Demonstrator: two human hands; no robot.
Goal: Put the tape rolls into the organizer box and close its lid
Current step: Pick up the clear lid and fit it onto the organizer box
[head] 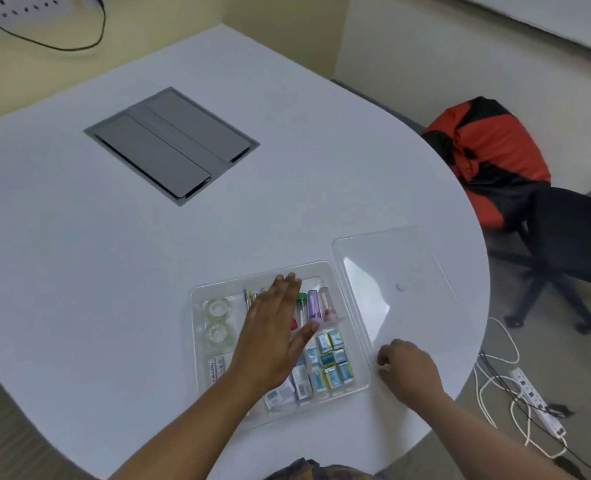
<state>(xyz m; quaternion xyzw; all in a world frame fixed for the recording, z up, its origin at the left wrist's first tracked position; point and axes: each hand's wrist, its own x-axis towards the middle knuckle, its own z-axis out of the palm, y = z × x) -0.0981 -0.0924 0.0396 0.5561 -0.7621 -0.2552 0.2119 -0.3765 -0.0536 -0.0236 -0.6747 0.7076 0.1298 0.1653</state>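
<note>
A clear plastic organizer box (197, 355) sits near the table's front edge. Two clear tape rolls (217, 308) (218, 332) lie in its left compartment. Pens, small tubes and several blue-and-yellow packets fill the other compartments. My left hand (273, 337) hovers flat over the middle of the box, fingers apart and holding nothing. The clear lid (394, 282) lies flat on the table just right of the box. My right hand (408, 367) rests at the lid's near corner with fingers curled on its edge; a firm grip is not clear.
A grey cable hatch (171, 145) is set into the white table (79, 254) further back. Right of the table stands a black office chair (571, 237) with a red and black bag (488, 150). A power strip (536, 400) and cables lie on the floor.
</note>
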